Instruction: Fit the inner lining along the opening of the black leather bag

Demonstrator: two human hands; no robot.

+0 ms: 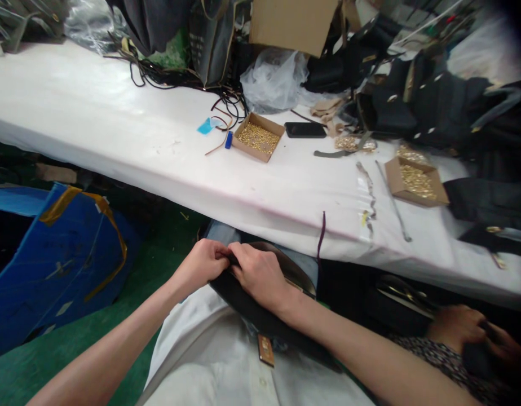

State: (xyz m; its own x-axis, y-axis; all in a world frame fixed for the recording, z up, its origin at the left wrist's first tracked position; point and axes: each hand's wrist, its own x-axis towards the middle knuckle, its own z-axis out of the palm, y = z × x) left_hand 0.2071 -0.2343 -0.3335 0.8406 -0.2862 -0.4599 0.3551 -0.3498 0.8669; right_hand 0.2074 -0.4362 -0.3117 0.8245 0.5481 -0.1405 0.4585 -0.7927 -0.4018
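Note:
A black bag lies across the lap, its dark brown inner side showing past the wrist. My left hand pinches the bag's upper left edge between thumb and fingers. Right beside it, my right hand is closed on the same edge, its fingertips meeting those of my left hand. Whatever small part sits between the fingertips is hidden. A tan tag with lettering hangs below the bag, against the white shirt.
On the white table stand a box of gold studs and another box of gold pieces. A phone and a thin metal rod lie there. Left is a blue bin; at right, a co-worker's hand.

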